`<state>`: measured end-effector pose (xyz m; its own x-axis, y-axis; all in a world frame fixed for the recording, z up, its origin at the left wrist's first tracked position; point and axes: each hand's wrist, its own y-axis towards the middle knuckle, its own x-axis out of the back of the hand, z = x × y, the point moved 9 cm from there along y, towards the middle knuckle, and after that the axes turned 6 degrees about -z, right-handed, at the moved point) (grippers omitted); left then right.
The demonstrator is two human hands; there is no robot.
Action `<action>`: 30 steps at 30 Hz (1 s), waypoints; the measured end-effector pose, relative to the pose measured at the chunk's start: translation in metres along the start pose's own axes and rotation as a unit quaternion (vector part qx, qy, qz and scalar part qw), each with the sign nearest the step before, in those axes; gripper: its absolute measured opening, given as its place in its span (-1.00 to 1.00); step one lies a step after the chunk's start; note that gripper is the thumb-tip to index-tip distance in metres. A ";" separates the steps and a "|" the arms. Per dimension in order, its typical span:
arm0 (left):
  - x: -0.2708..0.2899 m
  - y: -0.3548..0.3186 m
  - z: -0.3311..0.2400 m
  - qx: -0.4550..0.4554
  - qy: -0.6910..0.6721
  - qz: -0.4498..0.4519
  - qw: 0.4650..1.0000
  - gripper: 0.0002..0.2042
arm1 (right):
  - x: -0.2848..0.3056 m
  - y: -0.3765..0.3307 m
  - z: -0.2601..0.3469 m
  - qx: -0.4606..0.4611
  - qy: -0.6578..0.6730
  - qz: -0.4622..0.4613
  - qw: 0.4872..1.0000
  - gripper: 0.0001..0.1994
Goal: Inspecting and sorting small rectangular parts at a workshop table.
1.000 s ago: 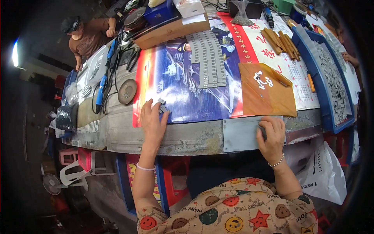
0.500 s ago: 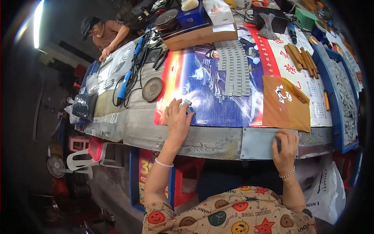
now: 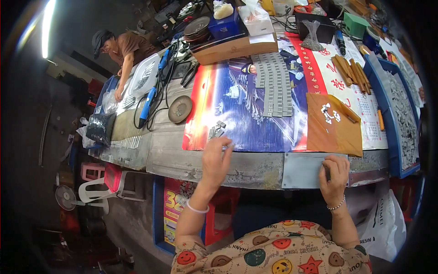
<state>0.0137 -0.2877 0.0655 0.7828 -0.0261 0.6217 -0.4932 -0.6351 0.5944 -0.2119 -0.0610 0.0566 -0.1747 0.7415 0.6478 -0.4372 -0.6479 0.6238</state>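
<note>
- Grasping small dark block [image 3: 327,173] in right hand [image 3: 336,171], over pale-grey rectangular plate [image 3: 299,170]
- Near small grey rectangular pieces [image 3: 221,124] with left hand [image 3: 216,160]; cannot tell if gripping

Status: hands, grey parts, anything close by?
Left hand near small grey parts, grip unclear. Right hand curled round dark object on grey plate. Orange sheet just beyond.

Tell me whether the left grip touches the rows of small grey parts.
Apart. The head view shows a stretch of blue poster between the left grip and the rows of small grey parts.
</note>
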 end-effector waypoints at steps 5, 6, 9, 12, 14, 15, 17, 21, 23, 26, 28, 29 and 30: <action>-0.013 -0.032 -0.074 0.017 -0.108 0.064 0.992 -0.76 | 0.004 -0.019 0.009 -0.115 0.278 0.018 0.953 -0.81; -0.018 -0.037 -0.087 0.023 -0.129 0.081 0.988 -0.74 | 0.003 -0.016 0.026 -0.092 0.295 0.035 0.950 -0.80; -0.035 -0.054 -0.108 0.050 -0.182 0.103 0.977 -0.55 | -0.010 -0.016 0.056 -0.099 0.351 0.104 0.925 -0.77; -0.058 -0.078 -0.116 0.057 -0.256 0.160 0.952 -0.37 | -0.023 -0.012 0.068 -0.097 0.347 0.174 0.917 -0.77; -0.057 -0.081 -0.129 0.031 -0.252 0.174 0.951 -0.31 | -0.024 -0.014 0.069 -0.092 0.361 0.191 0.908 -0.78; -0.056 -0.082 -0.132 0.028 -0.246 0.180 0.952 -0.29 | -0.025 -0.017 0.071 -0.086 0.376 0.209 0.899 -0.78; -0.056 -0.088 -0.138 0.026 -0.241 0.185 0.952 -0.28 | -0.021 -0.024 0.069 -0.072 0.359 0.222 0.903 -0.80; -0.056 -0.098 -0.152 -0.008 -0.220 0.187 0.958 -0.25 | -0.012 -0.035 0.070 -0.065 0.337 0.269 0.900 -0.85; -0.055 -0.100 -0.156 -0.021 -0.230 0.185 0.955 -0.24 | -0.010 -0.038 0.068 -0.058 0.335 0.279 0.898 -0.85; -0.060 -0.106 -0.161 -0.032 -0.234 0.208 0.949 -0.24 | -0.009 -0.042 0.068 -0.053 0.352 0.307 0.883 -0.85; -0.062 -0.109 -0.155 -0.003 -0.237 0.221 0.946 -0.26 | -0.009 -0.039 0.072 -0.027 0.359 0.313 0.879 -0.85; -0.066 -0.111 -0.150 0.050 -0.268 0.234 0.933 -0.29 | -0.008 -0.041 0.071 -0.018 0.372 0.304 0.877 -0.85; -0.068 -0.116 -0.142 0.137 -0.342 0.260 0.893 -0.33 | -0.003 -0.039 0.072 -0.019 0.386 0.293 0.874 -0.85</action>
<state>-0.0361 -0.1023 0.0271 0.5702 -0.7780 0.2639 -0.8192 -0.5624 0.1120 -0.1313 -0.0510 0.0616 -0.9158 0.1899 0.3539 -0.0989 -0.9606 0.2598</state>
